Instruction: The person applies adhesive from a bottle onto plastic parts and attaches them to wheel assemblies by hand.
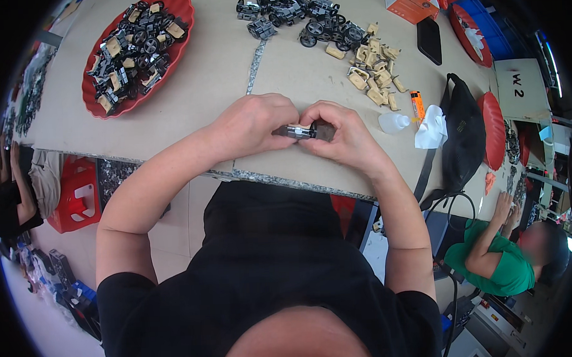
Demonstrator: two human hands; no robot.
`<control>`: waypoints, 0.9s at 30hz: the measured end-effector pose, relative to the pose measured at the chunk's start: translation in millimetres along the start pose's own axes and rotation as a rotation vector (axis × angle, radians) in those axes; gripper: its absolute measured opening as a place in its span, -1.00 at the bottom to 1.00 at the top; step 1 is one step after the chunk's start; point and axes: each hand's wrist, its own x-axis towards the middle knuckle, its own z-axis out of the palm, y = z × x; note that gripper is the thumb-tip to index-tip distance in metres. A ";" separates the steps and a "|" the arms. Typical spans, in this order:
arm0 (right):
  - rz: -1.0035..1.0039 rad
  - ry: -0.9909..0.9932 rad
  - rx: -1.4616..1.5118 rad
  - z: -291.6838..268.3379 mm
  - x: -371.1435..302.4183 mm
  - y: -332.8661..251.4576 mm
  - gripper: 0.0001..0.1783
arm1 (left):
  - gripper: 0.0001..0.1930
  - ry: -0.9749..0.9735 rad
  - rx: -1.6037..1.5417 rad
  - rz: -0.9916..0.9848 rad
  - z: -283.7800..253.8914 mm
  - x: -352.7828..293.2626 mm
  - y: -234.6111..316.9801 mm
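Near the table's front edge, my left hand [259, 124] and my right hand [344, 133] meet around a small black and silver toy vehicle chassis [299, 131]. Fingers of both hands are closed on its ends and hide part of it. A pale edge shows on its top; whether that is a separate tan part I cannot tell. Beyond my hands lies a pile of similar black wheeled chassis [293, 11]. To its right are several loose tan plastic parts [375, 71]. At the far left, a red scalloped tray [185, 37] holds many black pieces fitted with tan parts.
On the right lie a small white bottle [394, 122], a crumpled white tissue [431, 128], a black bag [464, 134] with straps and a black phone [428, 41]. An orange and white box [411, 3] stands behind. A person in green [500, 259] works at the right.
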 end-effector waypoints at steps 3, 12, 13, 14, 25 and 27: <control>0.031 0.017 0.093 0.4 -1.2 2.8 -0.72 | -0.79 0.030 -0.082 -0.071 2.8 -2.1 1.7; 0.057 -0.042 0.083 -2.1 -2.9 -4.1 -0.77 | -0.78 0.048 -0.154 -0.029 8.5 -4.9 -2.4; 0.059 -0.025 0.102 -1.6 -2.9 -4.7 -0.77 | -0.77 0.054 -0.158 -0.013 8.8 -4.9 -3.5; 0.060 -0.008 0.120 -1.2 -2.9 -4.6 -0.77 | -0.77 0.053 -0.160 -0.014 9.0 -5.0 -3.5; 0.023 -0.021 0.102 -0.7 -3.3 0.6 -0.74 | -0.78 0.104 -0.174 0.005 12.2 -5.4 -1.6; 0.026 -0.021 0.095 0.0 -3.6 0.8 -0.74 | -0.78 0.104 -0.178 0.004 12.6 -6.4 -1.7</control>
